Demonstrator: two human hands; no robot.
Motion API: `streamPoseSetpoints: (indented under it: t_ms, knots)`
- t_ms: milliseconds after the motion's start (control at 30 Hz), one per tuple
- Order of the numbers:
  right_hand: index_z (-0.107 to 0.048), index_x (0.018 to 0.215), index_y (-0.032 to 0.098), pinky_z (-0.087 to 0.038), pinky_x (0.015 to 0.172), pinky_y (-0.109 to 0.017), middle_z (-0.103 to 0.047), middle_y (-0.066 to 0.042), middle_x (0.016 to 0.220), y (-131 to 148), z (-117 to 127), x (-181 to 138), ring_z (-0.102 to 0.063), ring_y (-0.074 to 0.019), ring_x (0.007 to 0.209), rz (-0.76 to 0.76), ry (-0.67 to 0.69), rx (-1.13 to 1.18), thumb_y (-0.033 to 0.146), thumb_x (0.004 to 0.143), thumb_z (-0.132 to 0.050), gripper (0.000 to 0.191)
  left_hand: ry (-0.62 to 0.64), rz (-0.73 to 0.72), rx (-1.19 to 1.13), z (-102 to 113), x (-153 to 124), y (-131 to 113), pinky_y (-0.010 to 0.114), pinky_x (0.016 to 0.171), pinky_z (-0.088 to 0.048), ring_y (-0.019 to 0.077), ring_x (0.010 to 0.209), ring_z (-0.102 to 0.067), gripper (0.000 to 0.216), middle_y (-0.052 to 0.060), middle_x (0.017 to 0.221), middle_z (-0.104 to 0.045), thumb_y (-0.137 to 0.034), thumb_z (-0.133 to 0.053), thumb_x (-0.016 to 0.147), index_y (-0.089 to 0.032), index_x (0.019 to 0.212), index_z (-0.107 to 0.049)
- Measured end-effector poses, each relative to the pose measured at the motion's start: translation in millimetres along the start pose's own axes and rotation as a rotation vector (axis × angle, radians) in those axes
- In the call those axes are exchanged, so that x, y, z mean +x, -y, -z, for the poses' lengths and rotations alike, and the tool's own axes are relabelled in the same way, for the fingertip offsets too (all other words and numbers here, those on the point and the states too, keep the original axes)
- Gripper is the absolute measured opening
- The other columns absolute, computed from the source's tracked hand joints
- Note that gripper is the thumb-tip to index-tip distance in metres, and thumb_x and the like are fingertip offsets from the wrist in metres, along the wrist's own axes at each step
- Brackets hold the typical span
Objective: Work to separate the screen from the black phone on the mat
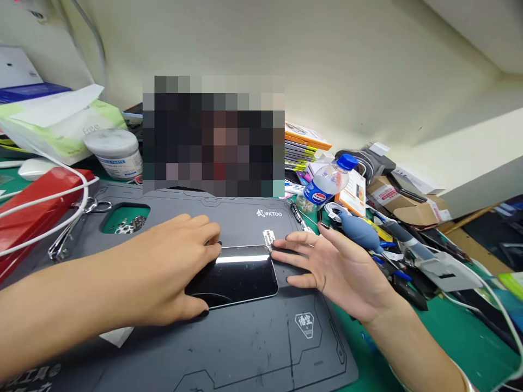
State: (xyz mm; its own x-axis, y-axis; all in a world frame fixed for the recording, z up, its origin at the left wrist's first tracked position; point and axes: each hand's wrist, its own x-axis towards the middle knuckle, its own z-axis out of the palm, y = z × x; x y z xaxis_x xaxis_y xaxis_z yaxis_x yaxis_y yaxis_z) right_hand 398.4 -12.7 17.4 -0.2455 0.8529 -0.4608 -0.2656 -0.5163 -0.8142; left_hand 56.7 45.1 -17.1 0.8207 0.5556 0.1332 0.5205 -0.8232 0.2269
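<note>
A black glossy smartphone (239, 277) lies flat on the grey work mat (245, 348), its screen reflecting a bright strip of light. My left hand (175, 267) spans its left end, with the thumb at the near edge and the fingers curled over the far edge. The phone's left end is hidden under that palm. Beyond the other end is my right hand (335, 261), palm turned up and fingers spread, holding nothing. Its fingertips come close to the phone's right edge; whether they touch it I cannot tell. A small white label (268, 239) is by those fingertips.
Scissors (92, 206) and a red box (36, 201) with white cables lie left, near a paste jar (114, 152). At right stand a Pepsi bottle (324, 182), a blue air blower (359, 231) and a cardboard box (402, 204) among tools. A blurred-out area covers the mat's far side.
</note>
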Motion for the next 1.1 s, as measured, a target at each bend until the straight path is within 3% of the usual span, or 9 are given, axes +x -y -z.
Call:
streamPoseSetpoints:
  t_ms: [267,500,667,800,933,1033,1100]
  knots:
    - [-0.09,0.109,0.021,-0.076,0.085,-0.03,-0.09,-0.014,0.131,1.3,-1.3,-0.1,-0.083,-0.0324,0.139,-0.025,0.009,0.067,0.059,0.101,-0.092,0.039,0.018,0.004,-0.008,1.7,2.0,-1.9,0.045,0.081,-0.054,0.0311,0.095,-0.072,0.04,0.008,0.112,-0.078,-0.046,-0.097,0.078,-0.025,0.111,-0.086]
    - [-0.089,0.109,0.022,-0.077,0.091,-0.033,-0.089,-0.016,0.134,0.1,-2.6,-1.8,-0.079,-0.0347,0.147,-0.02,0.003,0.057,0.062,0.106,-0.086,0.041,0.035,0.026,-0.016,6.1,0.5,-3.5,0.047,0.081,-0.057,0.0317,0.093,-0.073,0.041,0.009,0.115,-0.08,-0.047,-0.093,0.08,-0.026,0.114,-0.087]
    - [-0.087,0.107,0.022,-0.077,0.09,-0.032,-0.088,-0.016,0.135,1.2,-2.0,-2.5,-0.076,-0.0373,0.152,-0.01,0.014,0.043,0.064,0.105,-0.086,0.042,0.22,0.066,-0.029,29.0,13.2,-13.8,0.051,0.086,-0.063,0.0362,0.103,-0.079,0.043,0.014,0.122,-0.083,-0.043,-0.088,0.087,-0.019,0.123,-0.091]
    - [-0.089,0.107,0.021,-0.075,0.082,-0.025,-0.09,-0.013,0.125,1.4,-5.1,-2.0,-0.084,-0.0312,0.137,-0.006,0.022,0.099,0.06,0.1,-0.093,0.04,0.347,0.136,-0.018,39.1,21.6,-19.2,0.055,0.094,-0.066,0.0399,0.111,-0.08,0.049,0.017,0.132,-0.083,-0.042,-0.088,0.088,-0.017,0.131,-0.091]
    - [-0.09,0.108,0.021,-0.074,0.068,-0.025,-0.087,-0.008,0.119,-1.0,-22.8,-10.1,-0.089,-0.0212,0.093,-0.112,0.197,0.182,0.063,0.097,-0.096,0.043,0.264,0.087,-0.037,34.0,15.7,-14.9,0.054,0.087,-0.066,0.0377,0.104,-0.08,0.044,0.016,0.125,-0.083,-0.042,-0.085,0.087,-0.019,0.124,-0.09]
    - [-0.093,0.103,0.025,-0.078,0.081,-0.03,-0.086,-0.005,0.121,-0.6,-32.1,-15.8,-0.089,-0.0222,0.101,0.13,0.125,0.087,0.059,0.096,-0.101,0.035,0.159,0.047,-0.028,26.2,8.3,-9.5,0.052,0.083,-0.064,0.036,0.099,-0.079,0.04,0.013,0.119,-0.083,-0.04,-0.087,0.083,-0.021,0.119,-0.091]
    - [-0.093,0.1,0.027,-0.077,0.084,-0.029,-0.088,-0.005,0.121,3.0,-28.7,-15.2,-0.089,-0.0227,0.105,0.188,0.05,0.014,0.057,0.091,-0.105,0.033,0.131,0.026,-0.005,24.0,6.8,-8.2,0.052,0.085,-0.064,0.0368,0.104,-0.08,0.043,0.013,0.124,-0.084,-0.041,-0.088,0.084,-0.021,0.122,-0.091]
